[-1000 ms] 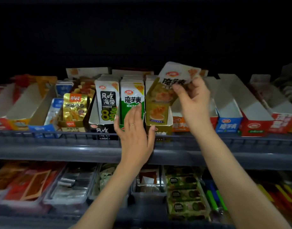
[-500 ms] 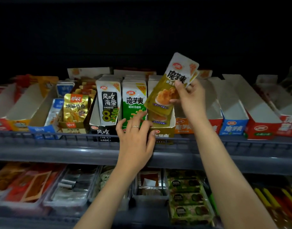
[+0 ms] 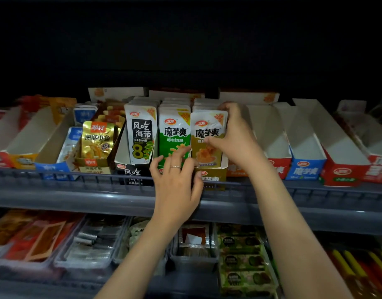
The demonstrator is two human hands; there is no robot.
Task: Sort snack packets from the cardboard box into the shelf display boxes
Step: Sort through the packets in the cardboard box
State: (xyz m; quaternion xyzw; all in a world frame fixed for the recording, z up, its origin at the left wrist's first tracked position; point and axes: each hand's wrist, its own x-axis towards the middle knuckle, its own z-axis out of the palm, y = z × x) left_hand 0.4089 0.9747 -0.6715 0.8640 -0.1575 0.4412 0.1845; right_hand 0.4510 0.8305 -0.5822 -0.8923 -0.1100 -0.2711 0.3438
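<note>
Support comes first from the left hand (image 3: 177, 182): its fingers, loosely spread and gripping nothing, touch the foot of the green packet (image 3: 174, 134), just beside the olive display box (image 3: 216, 177). Just beyond, the right hand (image 3: 235, 137) pinches 1 olive packet (image 3: 205, 137) by its right edge, upright at the front of that box's row. Best, I judge, to seat its bottom edge behind the box's lip, square it against the packets behind, then release.

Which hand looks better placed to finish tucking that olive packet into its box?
Probably the right hand: it grips the olive packet by its right edge, upright at the front of the olive display box. The left hand only touches the neighbouring green packet lower down.
</note>
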